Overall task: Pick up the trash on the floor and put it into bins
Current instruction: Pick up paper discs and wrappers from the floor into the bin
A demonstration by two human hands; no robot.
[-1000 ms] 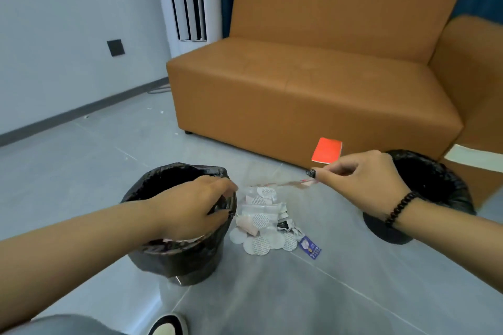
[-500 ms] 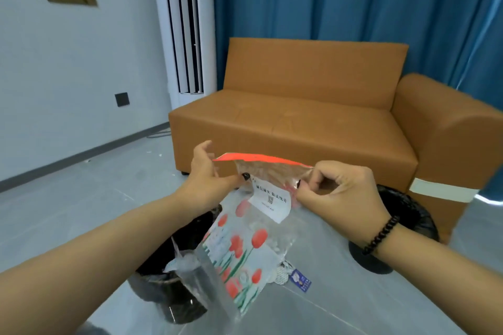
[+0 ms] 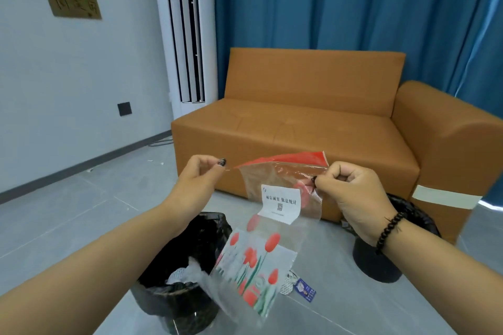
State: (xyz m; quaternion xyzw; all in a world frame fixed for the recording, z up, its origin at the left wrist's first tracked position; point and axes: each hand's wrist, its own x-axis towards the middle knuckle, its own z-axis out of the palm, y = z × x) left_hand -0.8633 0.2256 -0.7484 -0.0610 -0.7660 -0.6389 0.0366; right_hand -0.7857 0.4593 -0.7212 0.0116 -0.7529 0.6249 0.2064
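Both hands hold up a clear plastic bag [image 3: 268, 228] printed with red tulips, with a white label and a red flap along its top. My right hand [image 3: 353, 196] pinches the bag's top right corner. My left hand [image 3: 202, 179] pinches a thin strip at the flap's left tip. The bag hangs above a black-lined bin [image 3: 179, 288] that holds crumpled trash. A second black bin [image 3: 378, 264] stands to the right, partly hidden by my right forearm. On the floor between the bins lie a small blue card [image 3: 305, 288] and round foil pieces [image 3: 285, 284].
An orange sofa [image 3: 299, 128] stands just behind the bins, with blue curtains [image 3: 353, 8] behind it. A white standing air conditioner [image 3: 187, 30] is at the back left by the wall. Grey tiled floor [image 3: 81, 212] spreads to the left.
My left hand left the bin's rim and joined the right at the bag, which rose off the floor. In the last half second the left hand drew away leftward from the flap.
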